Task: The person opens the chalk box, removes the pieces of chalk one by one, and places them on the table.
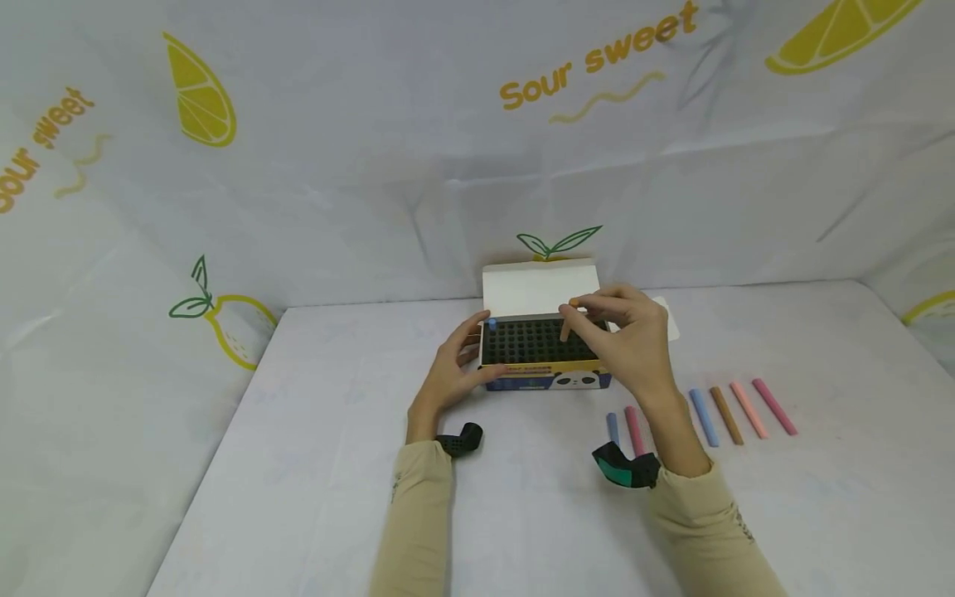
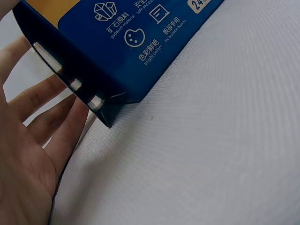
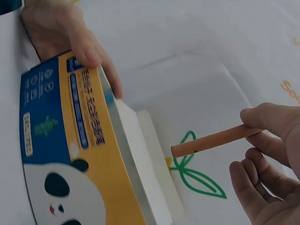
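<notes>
A blue and yellow chalk box [image 1: 522, 383] with a panda on its front stands with its white lid [image 1: 540, 290] raised at the back. Inside is a black insert full of small holes, and one blue chalk [image 1: 492, 324] stands in its back left corner. My left hand [image 1: 451, 365] grips the box's left end, thumb on the front, as the right wrist view also shows. Between thumb and fingertips my right hand [image 1: 634, 332] pinches an orange-brown chalk stick [image 3: 211, 142]. In the head view that stick is over the holes, tilted, its lower end pointing down.
On the table right of the box lie several loose chalks: a short blue one [image 1: 613, 427], a pink one [image 1: 634, 429], a longer blue one [image 1: 704, 417], a brown one [image 1: 727, 414], a salmon one [image 1: 749, 410] and a magenta one [image 1: 775, 406]. A white piece [image 1: 671, 322] shows behind my right hand.
</notes>
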`<state>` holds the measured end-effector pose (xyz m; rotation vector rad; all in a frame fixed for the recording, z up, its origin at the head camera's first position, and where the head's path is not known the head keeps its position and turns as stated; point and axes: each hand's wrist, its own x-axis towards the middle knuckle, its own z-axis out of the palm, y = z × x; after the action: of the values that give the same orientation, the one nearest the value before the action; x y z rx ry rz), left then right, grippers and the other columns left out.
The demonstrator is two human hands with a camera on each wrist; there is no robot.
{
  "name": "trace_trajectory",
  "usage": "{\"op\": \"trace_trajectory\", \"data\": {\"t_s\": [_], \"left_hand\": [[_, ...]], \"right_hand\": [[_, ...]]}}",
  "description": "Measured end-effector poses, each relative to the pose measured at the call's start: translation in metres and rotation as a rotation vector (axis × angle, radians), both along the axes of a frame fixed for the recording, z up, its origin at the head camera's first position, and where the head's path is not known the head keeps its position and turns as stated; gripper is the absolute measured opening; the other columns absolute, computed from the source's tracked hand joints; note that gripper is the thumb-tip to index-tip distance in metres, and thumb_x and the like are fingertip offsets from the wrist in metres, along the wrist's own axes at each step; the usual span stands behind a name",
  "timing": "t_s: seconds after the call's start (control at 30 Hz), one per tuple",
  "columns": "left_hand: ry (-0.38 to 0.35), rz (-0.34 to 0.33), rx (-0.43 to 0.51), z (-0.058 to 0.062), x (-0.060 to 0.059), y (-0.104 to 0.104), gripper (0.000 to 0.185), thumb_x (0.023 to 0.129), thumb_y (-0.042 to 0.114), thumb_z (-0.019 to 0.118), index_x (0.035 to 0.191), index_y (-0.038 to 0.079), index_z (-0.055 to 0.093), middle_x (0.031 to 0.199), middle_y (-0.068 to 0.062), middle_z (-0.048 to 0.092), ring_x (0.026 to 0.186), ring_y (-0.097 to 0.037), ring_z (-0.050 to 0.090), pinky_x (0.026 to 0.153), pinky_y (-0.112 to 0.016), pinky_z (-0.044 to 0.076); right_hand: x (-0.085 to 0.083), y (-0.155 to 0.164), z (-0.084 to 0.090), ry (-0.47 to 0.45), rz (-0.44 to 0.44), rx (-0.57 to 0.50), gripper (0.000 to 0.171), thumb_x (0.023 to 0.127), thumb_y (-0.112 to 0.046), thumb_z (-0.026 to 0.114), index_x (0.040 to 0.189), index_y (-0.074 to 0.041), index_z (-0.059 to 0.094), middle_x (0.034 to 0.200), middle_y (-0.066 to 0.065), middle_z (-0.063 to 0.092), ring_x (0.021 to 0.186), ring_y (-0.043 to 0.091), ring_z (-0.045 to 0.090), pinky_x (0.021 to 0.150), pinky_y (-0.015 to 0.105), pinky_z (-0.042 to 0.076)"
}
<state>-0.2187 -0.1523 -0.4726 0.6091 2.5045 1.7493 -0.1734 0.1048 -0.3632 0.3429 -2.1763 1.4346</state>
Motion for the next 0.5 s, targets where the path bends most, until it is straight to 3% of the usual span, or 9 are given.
{"op": "trace_trajectory", "data": {"t_s": [0.17,0.5], "left_hand": [[0.001,-0.003,0.005,0.000,-0.001,0.000,0.091,0.080,0.055,0.083,0.156,0.038,0.037,0.145,-0.009,0.055,0.137,-0.027,0.053,0.117,-0.048,0.046],[-0.014,0.001,0.007,0.001,0.001,0.000,0.092,0.079,0.059,0.082,0.156,0.039,0.038,0.144,-0.009,0.055,0.137,-0.027,0.053,0.118,-0.049,0.046]], "right_hand": [[0.004,0.019,-0.001,0.008,-0.059,-0.012,0.013,0.084,-0.001,0.081,0.095,0.007,0.080,0.092,0.014,0.068,0.079,-0.010,0.061,0.083,0.003,0.051],[0.008,0.049,0.001,-0.037,-0.152,-0.021,0.014,0.082,-0.003,0.083,0.094,0.005,0.080,0.087,-0.018,0.062,0.076,-0.010,0.062,0.084,0.002,0.050]]}}
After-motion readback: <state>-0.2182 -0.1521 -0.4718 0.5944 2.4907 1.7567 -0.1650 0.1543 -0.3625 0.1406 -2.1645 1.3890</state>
